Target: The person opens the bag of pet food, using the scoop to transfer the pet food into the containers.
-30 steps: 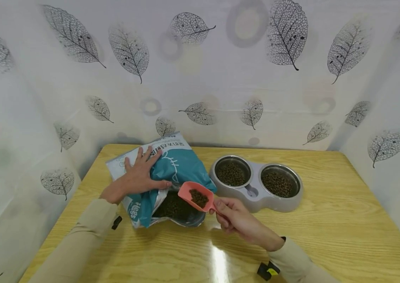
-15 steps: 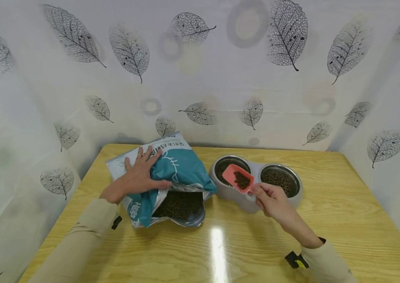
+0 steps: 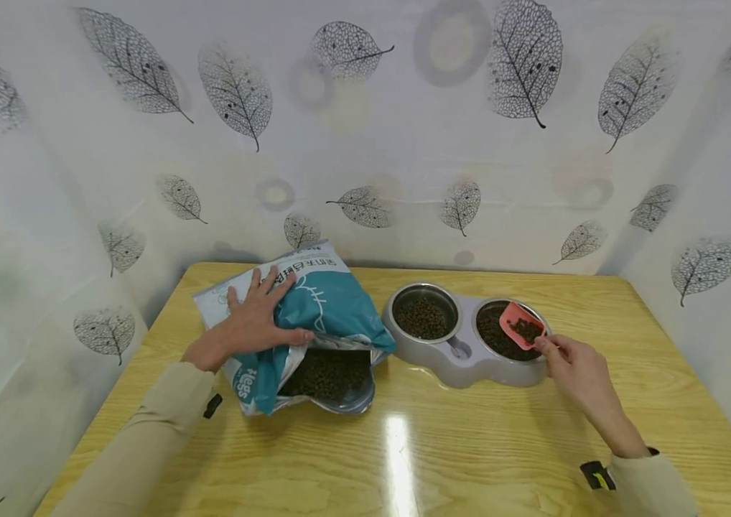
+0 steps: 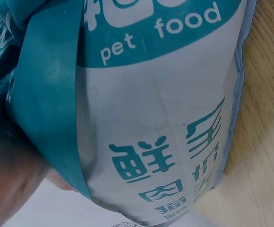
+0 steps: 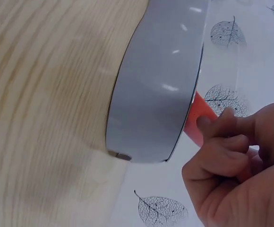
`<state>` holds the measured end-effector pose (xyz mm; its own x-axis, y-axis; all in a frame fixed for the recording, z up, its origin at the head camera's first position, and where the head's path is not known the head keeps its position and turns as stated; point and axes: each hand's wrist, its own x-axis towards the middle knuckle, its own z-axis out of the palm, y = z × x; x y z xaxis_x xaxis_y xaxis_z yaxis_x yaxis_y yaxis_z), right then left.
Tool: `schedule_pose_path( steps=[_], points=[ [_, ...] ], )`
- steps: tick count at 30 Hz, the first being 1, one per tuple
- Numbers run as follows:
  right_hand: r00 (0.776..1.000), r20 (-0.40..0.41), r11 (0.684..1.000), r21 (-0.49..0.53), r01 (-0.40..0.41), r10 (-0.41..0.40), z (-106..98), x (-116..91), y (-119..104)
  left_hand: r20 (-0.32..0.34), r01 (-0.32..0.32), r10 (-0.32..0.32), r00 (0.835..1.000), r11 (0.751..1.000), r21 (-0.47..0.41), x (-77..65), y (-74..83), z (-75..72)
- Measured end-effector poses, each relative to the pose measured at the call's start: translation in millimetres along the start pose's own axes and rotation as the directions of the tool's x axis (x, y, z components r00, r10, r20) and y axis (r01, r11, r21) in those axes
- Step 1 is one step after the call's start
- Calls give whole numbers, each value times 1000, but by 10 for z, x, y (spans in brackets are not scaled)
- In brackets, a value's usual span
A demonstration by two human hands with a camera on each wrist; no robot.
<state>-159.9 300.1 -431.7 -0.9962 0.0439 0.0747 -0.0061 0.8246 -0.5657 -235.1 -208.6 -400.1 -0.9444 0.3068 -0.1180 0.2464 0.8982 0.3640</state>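
My right hand point(image 3: 580, 373) grips the handle of a pink scoop point(image 3: 513, 317), its fingers curled round it in the right wrist view. Brown kibble point(image 3: 527, 330) lies in the scoop, which is over the right metal bowl point(image 3: 483, 316) of a grey double feeder point(image 3: 424, 353). The left metal bowl point(image 3: 454, 312) also has kibble in it. With fingers spread, my left hand point(image 3: 252, 321) rests on a teal and white pet food bag point(image 3: 340, 301). The bag lies on its side, its mouth open toward me and kibble showing inside.
Everything stands on a wooden table point(image 3: 469, 445). Behind it hangs a white sheet point(image 3: 391, 158) printed with dark leaves, which also runs along both sides. The feeder is right of the bag, near the table's back edge.
The right hand has carried the loaded scoop from the bag's mouth, across the left bowl, to the right bowl. The left hand and the bag have stayed in place.
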Motion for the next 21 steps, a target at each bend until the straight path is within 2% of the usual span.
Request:
schedule_pose_path(
  steps=[5,12,18,21],
  points=[
    [993,-87,990,-118,73,-83,47,8,60,1,-2,2,1000,1000,-1,-4,-1,-2],
    [972,-105,961,-209,183,-208,128,13,21,6,-3,3,1000,1000,-6,-3,6,-2],
    [941,-180,917,-334,217,-288,126,-30,9,10,1,-1,1000,1000,-14,-4,8,-6],
    [903,-230,880,-404,252,-364,119,-40,39,9,1,-1,1000,1000,-10,-9,6,-10]
  ],
)
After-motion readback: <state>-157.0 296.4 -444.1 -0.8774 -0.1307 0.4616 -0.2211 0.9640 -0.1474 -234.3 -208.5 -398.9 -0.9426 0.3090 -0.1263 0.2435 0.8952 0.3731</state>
